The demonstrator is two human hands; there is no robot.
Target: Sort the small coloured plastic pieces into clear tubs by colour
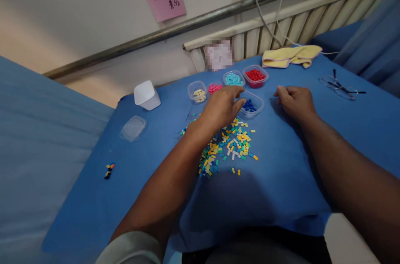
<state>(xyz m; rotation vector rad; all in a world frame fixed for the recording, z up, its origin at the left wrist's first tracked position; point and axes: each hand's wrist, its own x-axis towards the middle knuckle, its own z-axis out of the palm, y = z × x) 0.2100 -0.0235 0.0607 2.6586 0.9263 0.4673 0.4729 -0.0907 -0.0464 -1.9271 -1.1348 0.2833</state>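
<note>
A pile of small coloured bricks (229, 147) lies on the blue cloth (281, 180) in front of me. My left hand (220, 108) hovers over the pile's far edge, fingers pinched together right at the rim of the clear tub of dark blue bricks (251, 105). What the pinch holds is too small to make out. My right hand (295, 100) rests on the cloth to the right of that tub, fingers curled under. Behind stand tubs of yellow (198, 92), pink (214, 88), light blue (234, 78) and red bricks (255, 75).
A white cup (146, 95) lies tipped at the back left, with a clear lid (133, 128) nearer. A few stray bricks (109, 170) lie at the left. A yellow towel (290, 56) and glasses (340, 87) are at the back right. A radiator (281, 31) stands behind.
</note>
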